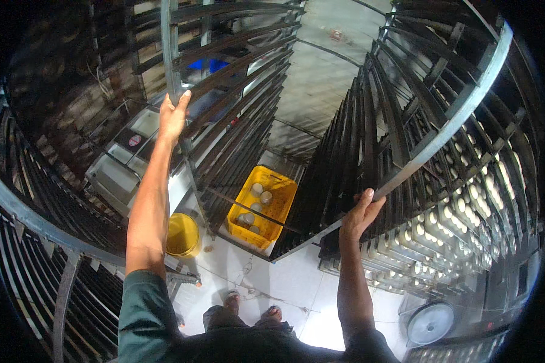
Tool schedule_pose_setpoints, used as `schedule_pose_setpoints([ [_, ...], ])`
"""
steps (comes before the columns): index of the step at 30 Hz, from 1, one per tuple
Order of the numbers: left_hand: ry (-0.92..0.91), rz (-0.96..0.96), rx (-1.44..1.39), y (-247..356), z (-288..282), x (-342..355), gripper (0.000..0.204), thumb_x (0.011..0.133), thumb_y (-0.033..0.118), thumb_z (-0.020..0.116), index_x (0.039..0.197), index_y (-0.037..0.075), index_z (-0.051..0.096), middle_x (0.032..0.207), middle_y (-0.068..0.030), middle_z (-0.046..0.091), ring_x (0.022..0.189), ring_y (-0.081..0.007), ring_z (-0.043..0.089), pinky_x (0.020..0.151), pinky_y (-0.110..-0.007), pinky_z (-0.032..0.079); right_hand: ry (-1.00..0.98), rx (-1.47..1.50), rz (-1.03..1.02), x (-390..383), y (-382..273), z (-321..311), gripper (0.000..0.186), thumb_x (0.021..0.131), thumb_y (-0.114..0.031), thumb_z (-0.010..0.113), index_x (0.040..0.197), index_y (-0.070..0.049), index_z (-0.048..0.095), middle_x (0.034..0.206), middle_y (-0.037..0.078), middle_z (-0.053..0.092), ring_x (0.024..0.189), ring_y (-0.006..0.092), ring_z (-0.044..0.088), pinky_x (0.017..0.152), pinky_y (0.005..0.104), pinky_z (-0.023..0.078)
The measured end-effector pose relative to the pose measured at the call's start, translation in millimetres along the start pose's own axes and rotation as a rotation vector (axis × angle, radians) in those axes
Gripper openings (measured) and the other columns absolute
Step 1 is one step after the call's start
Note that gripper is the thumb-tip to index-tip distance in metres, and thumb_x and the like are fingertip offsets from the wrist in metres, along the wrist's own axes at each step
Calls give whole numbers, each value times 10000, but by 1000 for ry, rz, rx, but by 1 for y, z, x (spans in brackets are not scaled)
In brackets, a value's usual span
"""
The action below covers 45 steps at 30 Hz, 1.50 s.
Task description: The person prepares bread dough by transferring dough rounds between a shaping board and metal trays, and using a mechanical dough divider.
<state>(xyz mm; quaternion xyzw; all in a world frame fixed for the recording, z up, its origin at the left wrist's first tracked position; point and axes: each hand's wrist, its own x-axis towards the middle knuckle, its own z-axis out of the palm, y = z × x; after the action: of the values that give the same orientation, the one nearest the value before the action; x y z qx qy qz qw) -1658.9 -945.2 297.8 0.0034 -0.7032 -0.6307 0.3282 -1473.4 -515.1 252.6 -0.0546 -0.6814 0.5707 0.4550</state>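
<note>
A tall metal rack (460, 118) with many dark slanting side rails stands right in front of me. My left hand (173, 120) is closed around its left upright post, arm stretched far forward. Lower and nearer, my right hand (360, 219) grips the right post, thumb on top. Between the two posts the rack's rails hold no trays that I can see. Through its open frame, low down, shows a yellow plastic crate (290, 201) with several pale round cups (266, 197) in it.
A yellow bucket (183, 236) stands on the tiled floor left of the rack. Another rack, at the right, carries trays of small pale round pieces (448, 212). More dark racking (27, 242) curves along the left. A round grey disc (430, 323) lies low at the right.
</note>
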Motion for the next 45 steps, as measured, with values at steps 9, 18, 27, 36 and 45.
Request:
schedule_pose_setpoints([
  [9, -43, -64, 68, -10, 4, -2, 400, 963, 415, 675, 1123, 50, 637, 885, -38, 651, 760, -141, 554, 719, -332, 472, -3, -7, 29, 8, 9, -15, 334, 1068, -380, 507, 1128, -56, 452, 906, 17, 467, 835, 123, 465, 774, 300, 405],
  [18, -19, -79, 48, 15, 9, -49, 307, 1000, 324, 644, 1125, 42, 649, 900, 5, 623, 771, -90, 519, 708, -299, 455, 50, -49, -25, 25, 0, -31, 372, 1072, -398, 490, 1123, -34, 435, 877, 20, 456, 801, 137, 456, 755, 301, 413],
  [27, 61, -23, 246, -8, 4, 7, 599, 988, 455, 628, 1273, -59, 512, 1079, -167, 657, 933, -217, 613, 871, -381, 484, 76, -61, -95, 13, 6, 12, 381, 1064, -400, 504, 1032, -30, 416, 798, 10, 433, 731, 102, 403, 648, 273, 376],
  [36, -31, -49, 198, -9, 6, 3, 633, 967, 511, 630, 1273, -33, 524, 1159, -210, 637, 1040, -287, 604, 956, -408, 452, -27, -59, 24, 13, -2, 0, 338, 1073, -381, 504, 1113, -53, 437, 882, -5, 465, 770, 100, 440, 707, 276, 416],
  [45, 228, 164, 254, -25, 3, -100, 576, 950, 395, 682, 1300, -32, 518, 1245, -201, 550, 1178, -315, 527, 1045, -417, 405, -218, -203, -93, -6, 13, -51, 517, 1084, -392, 464, 1414, 5, 451, 1281, 152, 566, 1139, 201, 523, 1029, 327, 392],
])
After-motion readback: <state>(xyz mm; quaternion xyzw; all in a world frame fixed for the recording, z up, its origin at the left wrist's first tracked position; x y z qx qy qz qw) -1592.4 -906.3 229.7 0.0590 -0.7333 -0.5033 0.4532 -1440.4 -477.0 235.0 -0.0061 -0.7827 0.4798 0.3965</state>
